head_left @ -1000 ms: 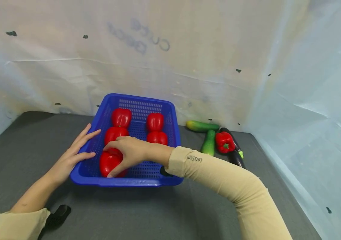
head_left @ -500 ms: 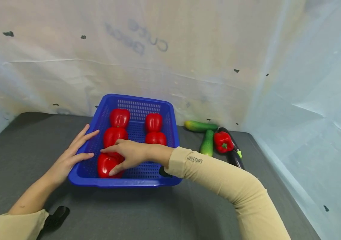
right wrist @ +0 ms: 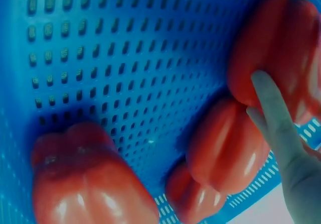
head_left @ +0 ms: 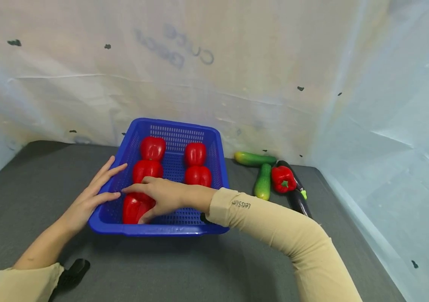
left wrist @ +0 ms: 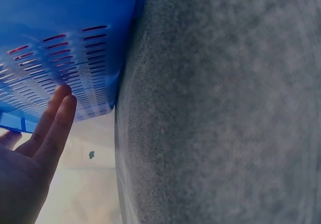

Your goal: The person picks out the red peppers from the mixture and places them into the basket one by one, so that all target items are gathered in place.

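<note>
A blue plastic basket (head_left: pixel 161 230) with slotted walls holds several red bell peppers in two rows. My right hand (head_left: pixel 167 195) reaches into it and holds the nearest red bell pepper (head_left: pixel 132 208) of the left row, thumb on the near side and fingers across the far side. In the right wrist view, fingers (right wrist: pixel 278 116) lie against that pepper's side. My left hand (head_left: pixel 87 203) rests on the basket's left side with fingers straight and spread. The left wrist view shows two of its fingertips (left wrist: pixel 64 92) by the slotted outer wall.
Right of the basket lie two green cucumber-like vegetables (head_left: pixel 262 182), another red bell pepper (head_left: pixel 283 179) and dark eggplants (head_left: pixel 298 203). Everything stands on a dark grey table (head_left: pixel 154 268). Pale sheeting (head_left: pixel 237 54) rises behind it and along the right.
My right hand has slid slightly left over the nearest pepper, its fingers reaching farther toward the basket's left wall. That pepper has shifted a little left. The left hand stays in place.
</note>
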Action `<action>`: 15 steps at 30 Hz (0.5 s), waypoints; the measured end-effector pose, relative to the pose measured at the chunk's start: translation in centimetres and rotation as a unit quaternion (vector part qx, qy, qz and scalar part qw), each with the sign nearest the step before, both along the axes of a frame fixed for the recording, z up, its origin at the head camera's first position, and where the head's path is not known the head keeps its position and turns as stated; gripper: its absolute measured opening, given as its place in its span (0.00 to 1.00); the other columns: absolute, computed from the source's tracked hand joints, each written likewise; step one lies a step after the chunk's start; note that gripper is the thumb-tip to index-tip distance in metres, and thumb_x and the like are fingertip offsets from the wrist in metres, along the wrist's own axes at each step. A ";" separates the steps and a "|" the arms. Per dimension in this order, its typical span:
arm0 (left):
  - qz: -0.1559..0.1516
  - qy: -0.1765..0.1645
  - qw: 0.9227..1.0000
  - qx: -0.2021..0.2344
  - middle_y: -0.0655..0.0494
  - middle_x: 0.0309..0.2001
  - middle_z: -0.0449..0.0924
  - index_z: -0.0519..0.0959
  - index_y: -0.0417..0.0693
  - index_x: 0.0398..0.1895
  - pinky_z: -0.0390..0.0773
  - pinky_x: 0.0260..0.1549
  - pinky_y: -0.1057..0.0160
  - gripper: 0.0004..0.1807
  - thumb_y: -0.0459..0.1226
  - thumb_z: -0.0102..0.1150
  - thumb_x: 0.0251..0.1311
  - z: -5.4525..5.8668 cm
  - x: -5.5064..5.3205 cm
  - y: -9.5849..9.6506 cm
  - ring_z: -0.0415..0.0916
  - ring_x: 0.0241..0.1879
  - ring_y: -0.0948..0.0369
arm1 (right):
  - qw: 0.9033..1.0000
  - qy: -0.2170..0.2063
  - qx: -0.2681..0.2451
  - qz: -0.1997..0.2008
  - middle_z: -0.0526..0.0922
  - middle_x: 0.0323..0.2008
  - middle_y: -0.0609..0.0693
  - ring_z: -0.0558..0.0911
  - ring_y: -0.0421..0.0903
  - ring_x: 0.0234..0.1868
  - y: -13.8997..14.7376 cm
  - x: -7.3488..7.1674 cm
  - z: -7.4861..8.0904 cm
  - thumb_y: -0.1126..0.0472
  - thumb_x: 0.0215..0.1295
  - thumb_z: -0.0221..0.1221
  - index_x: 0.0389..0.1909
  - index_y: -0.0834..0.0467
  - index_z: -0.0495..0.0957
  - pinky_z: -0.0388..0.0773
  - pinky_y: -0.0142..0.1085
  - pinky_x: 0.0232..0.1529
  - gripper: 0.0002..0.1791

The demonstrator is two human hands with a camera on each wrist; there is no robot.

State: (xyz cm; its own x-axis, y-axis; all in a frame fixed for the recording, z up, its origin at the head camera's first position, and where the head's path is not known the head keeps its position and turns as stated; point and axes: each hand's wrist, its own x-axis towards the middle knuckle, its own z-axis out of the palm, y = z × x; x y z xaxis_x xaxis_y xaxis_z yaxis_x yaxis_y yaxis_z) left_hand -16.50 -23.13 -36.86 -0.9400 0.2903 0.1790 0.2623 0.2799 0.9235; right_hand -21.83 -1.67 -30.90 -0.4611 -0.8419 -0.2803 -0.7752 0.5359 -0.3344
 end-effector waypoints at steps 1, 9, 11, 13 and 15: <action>-0.001 0.000 1.000 -0.001 0.62 0.77 0.23 0.50 0.58 0.76 0.44 0.50 0.17 0.33 0.37 0.40 0.69 0.0 0.0 0.0 0.19 0.73 0.40 | 1.000 -0.001 -0.005 -0.001 0.66 0.66 0.47 0.68 0.38 0.60 0.1 0.0 0.2 0.47 0.57 0.66 0.73 0.42 0.56 0.72 0.33 0.60 0.44; 0.000 -0.003 1.000 -0.014 0.61 0.77 0.22 0.48 0.59 0.77 0.51 0.49 0.20 0.33 0.38 0.39 0.69 0.1 0.0 -0.1 0.23 0.72 0.36 | 0.997 0.024 -0.073 0.005 0.70 0.63 0.50 0.72 0.41 0.60 1.3 -0.6 1.6 0.49 0.57 0.66 0.70 0.51 0.62 0.73 0.29 0.58 0.40; -0.002 -0.004 1.000 -0.015 0.60 0.77 0.22 0.48 0.59 0.77 0.53 0.50 0.21 0.33 0.38 0.39 0.69 0.2 0.0 -0.1 0.25 0.72 0.34 | 0.996 0.027 -0.086 0.003 0.71 0.63 0.51 0.73 0.42 0.59 1.6 -0.7 1.9 0.49 0.57 0.66 0.70 0.52 0.63 0.74 0.28 0.56 0.39; -0.002 -0.005 1.000 -0.017 0.60 0.77 0.21 0.48 0.59 0.77 0.53 0.50 0.21 0.33 0.38 0.39 0.69 0.2 0.0 -0.1 0.25 0.72 0.34 | 0.995 0.024 -0.096 0.001 0.70 0.63 0.52 0.73 0.43 0.59 1.9 -0.7 2.1 0.50 0.58 0.66 0.69 0.53 0.64 0.76 0.27 0.53 0.39; -0.002 -0.008 1.000 -0.018 0.61 0.77 0.21 0.48 0.60 0.77 0.53 0.49 0.20 0.33 0.38 0.39 0.69 0.3 0.0 -0.1 0.25 0.72 0.35 | 0.994 0.015 -0.106 -0.005 0.70 0.63 0.52 0.75 0.42 0.56 2.2 -0.7 2.4 0.51 0.58 0.66 0.69 0.53 0.64 0.77 0.25 0.48 0.39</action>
State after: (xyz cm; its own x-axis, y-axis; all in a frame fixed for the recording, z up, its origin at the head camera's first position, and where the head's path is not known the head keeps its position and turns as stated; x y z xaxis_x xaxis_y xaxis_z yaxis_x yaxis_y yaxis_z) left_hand -16.55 -23.19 -36.60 -0.9415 0.3000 0.1536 0.2488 0.3113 0.9172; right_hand -22.50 0.52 -28.53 -0.4756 -0.8757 -0.0832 -0.7815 0.4640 -0.4170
